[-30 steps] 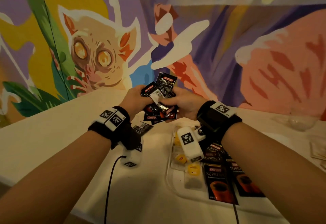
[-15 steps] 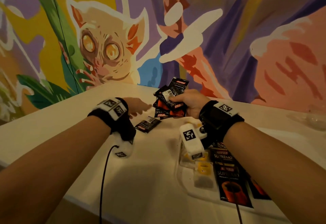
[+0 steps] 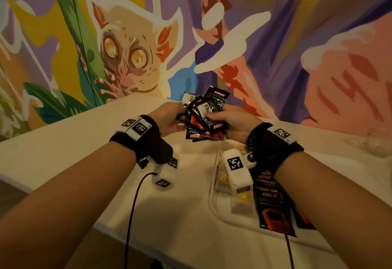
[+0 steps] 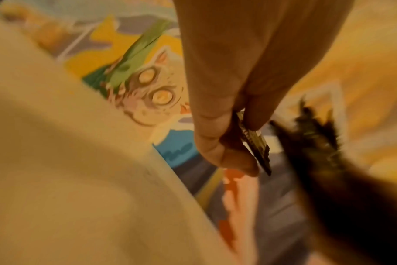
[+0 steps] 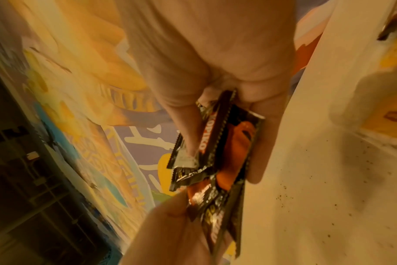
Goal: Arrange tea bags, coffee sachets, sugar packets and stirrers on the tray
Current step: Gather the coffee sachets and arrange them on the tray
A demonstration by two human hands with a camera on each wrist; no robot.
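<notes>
My right hand [image 3: 214,118] grips a fanned bundle of several black coffee sachets [image 3: 206,118] above the white table, just beyond the tray [image 3: 212,203]. My left hand [image 3: 180,116] meets the bundle from the left and pinches a single sachet [image 4: 254,141] between thumb and fingers. In the right wrist view the bundle of sachets [image 5: 227,143] sits between the right thumb and fingers, with the left hand [image 5: 170,224] touching its lower end. On the tray lie tea bags [image 3: 241,203] with yellow tags and more coffee sachets [image 3: 273,211], partly hidden by my right forearm.
A painted wall [image 3: 275,56] rises right behind the table's far edge. Something clear and plastic [image 3: 375,143] lies at the far right. A black cable [image 3: 131,215] hangs from my left wrist over the table's front edge.
My left hand went down to a lone sachet on the table, picked it up and brought it back to the bundle. The right hand kept hold of the bundle.
</notes>
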